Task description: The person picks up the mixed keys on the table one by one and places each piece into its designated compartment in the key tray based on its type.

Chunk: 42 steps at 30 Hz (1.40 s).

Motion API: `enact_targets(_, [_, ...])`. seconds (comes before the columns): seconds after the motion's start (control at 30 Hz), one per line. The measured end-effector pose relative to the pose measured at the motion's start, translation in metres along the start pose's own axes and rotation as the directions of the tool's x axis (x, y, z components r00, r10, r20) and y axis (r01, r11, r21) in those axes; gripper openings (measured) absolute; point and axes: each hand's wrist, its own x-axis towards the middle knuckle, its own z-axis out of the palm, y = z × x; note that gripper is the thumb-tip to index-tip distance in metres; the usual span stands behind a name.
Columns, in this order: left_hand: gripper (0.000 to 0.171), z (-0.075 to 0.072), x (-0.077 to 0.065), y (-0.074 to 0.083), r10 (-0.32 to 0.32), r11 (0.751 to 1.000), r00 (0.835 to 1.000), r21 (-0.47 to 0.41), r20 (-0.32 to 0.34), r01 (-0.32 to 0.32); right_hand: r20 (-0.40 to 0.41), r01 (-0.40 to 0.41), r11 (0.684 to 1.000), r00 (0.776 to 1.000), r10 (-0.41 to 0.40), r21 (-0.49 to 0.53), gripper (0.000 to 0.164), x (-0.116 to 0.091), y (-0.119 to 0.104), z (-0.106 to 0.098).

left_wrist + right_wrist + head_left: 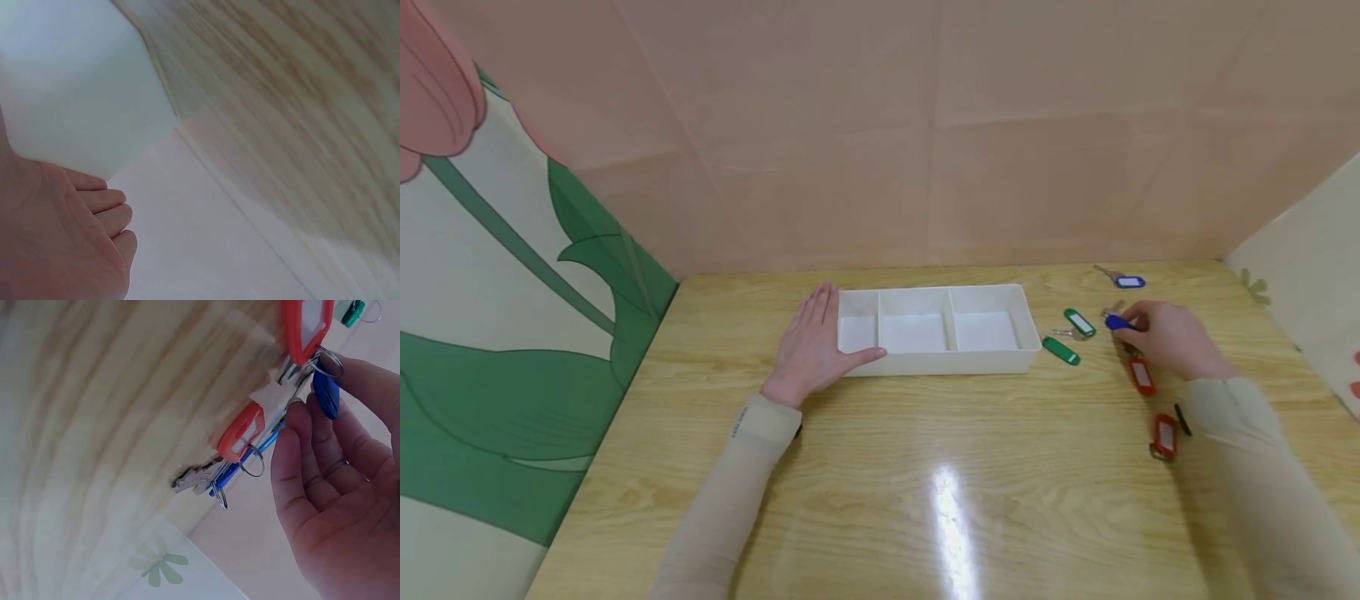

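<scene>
My left hand (811, 340) rests flat against the left end of a white three-compartment tray (936, 362), fingers straight and thumb along its front edge. In the left wrist view the tray (75, 94) fills the upper left above my left palm. My right hand (1172, 333) pinches a blue key tag (1117, 322) between thumb and fingers, over the right side of the table. Up close, the blue key tag (326, 394) hangs at my right fingertips, beside a red key tag (306, 328) with a metal ring.
Two green key tags, one (1080, 322) behind the other (1061, 350), lie right of the tray. Another blue key tag (1129, 282) lies at the back. Red key tags (1142, 376) (1165, 433) lie near my right wrist. A pink-covered wall (932, 167) borders the table's (880, 475) back.
</scene>
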Motion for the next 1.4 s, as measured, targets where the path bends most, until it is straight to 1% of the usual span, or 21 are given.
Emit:
enact_targets(0.23, [0.132,-0.001,0.001,0.001,0.003,1.0,1.0,0.004,-0.007,-0.003,-0.013,-0.031,0.999,0.999,0.032,0.04,0.029,-0.004,-0.001,-0.003])
enact_targets(0.47, [0.133,0.001,0.001,0.0,-0.002,1.0,1.0,0.005,0.002,0.002,-0.051,-0.038,0.996,0.998,0.042,0.085,0.031,-0.009,-0.003,-0.005])
enact_targets(0.7, [0.133,0.001,0.002,0.0,-0.004,1.0,1.0,0.008,0.003,0.004,-0.105,-0.031,0.992,0.993,0.044,0.126,0.029,-0.01,-0.004,-0.003])
enact_targets(0.93, [0.133,0.0,0.0,0.0,-0.005,1.0,1.0,0.008,0.004,0.005,-0.1,-0.067,0.984,0.991,0.084,0.165,0.029,-0.014,-0.011,-0.004])
enact_targets(1.03, [0.132,0.001,0.0,0.0,-0.011,1.0,1.0,0.003,0.006,0.011,-0.114,-0.074,0.98,0.989,0.096,0.183,0.029,-0.016,-0.014,-0.005])
enact_targets(1.2, [0.132,0.001,0.0,0.0,-0.011,1.0,1.0,-0.002,0.003,0.011,-0.16,-0.062,0.978,0.983,0.094,0.199,0.032,-0.018,-0.017,-0.007])
enact_targets(1.4, [0.132,0.001,0.0,-0.001,-0.005,1.0,1.0,-0.004,-0.006,0.005,-0.196,-0.048,0.977,0.977,0.089,0.206,0.032,-0.017,-0.021,-0.009])
